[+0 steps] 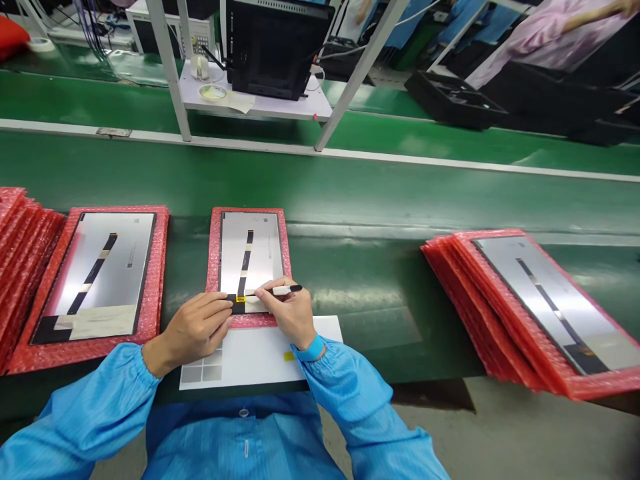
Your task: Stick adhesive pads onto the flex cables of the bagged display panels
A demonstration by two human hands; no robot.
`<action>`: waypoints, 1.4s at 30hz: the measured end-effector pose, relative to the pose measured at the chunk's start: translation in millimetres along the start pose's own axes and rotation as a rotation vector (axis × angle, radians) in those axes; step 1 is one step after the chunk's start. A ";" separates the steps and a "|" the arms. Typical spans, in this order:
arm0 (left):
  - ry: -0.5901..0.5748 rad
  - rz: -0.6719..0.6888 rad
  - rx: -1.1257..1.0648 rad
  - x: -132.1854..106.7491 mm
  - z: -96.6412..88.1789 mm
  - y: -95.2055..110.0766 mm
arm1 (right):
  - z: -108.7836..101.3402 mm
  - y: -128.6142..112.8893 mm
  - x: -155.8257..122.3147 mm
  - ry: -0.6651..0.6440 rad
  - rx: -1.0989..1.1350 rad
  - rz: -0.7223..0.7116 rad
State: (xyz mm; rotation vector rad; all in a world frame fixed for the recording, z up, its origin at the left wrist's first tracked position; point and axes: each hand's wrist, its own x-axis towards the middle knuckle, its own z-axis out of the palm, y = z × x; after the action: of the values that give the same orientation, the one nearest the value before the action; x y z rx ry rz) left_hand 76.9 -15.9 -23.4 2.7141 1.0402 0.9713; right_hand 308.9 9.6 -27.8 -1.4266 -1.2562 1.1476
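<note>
A silver display panel [265, 257] with a dark ribbon cable [245, 260] down its back lies on red bubble wrap [214, 247] before me. At its lower left corner rests my left hand [197, 327], fingers bent and held close together; whatever is between them is hidden. My right hand [293, 317] pinches a white pen [281, 291] with a black end, its thin tip pointing left over the panel's lower edge. Between the two hands, a small yellow-outlined piece [241, 299] sits at the foot of the ribbon cable. A white printed sheet [260, 360] lies partly under the wrap and my right wrist.
Another panel [113, 267] on red wrap lies left, beside a stack of red bubble-wrap pouches [23, 260]. To the right, a further panel [550, 300] tops a red stack [465, 300]. Behind the green bench [360, 193] stand a metal frame and a black monitor [275, 47].
</note>
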 end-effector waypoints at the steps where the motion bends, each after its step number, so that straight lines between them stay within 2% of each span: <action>1: 0.000 -0.001 0.000 0.0 0.1 0.0 | 0.1 0.2 0.1 0.000 -0.003 0.001; 35: -0.011 -0.003 0.003 0.1 -0.3 -0.2 | -0.3 -0.8 0.7 0.007 -0.054 -0.040; 42: -0.042 0.011 -0.008 2.3 -2.3 2.7 | -0.2 -0.1 0.9 0.003 -0.061 -0.052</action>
State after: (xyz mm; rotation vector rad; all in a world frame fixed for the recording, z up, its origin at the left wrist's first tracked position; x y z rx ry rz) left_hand 78.4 -16.9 -19.6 2.7237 1.0134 0.9142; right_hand 309.1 10.5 -27.7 -1.4312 -1.3283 1.0799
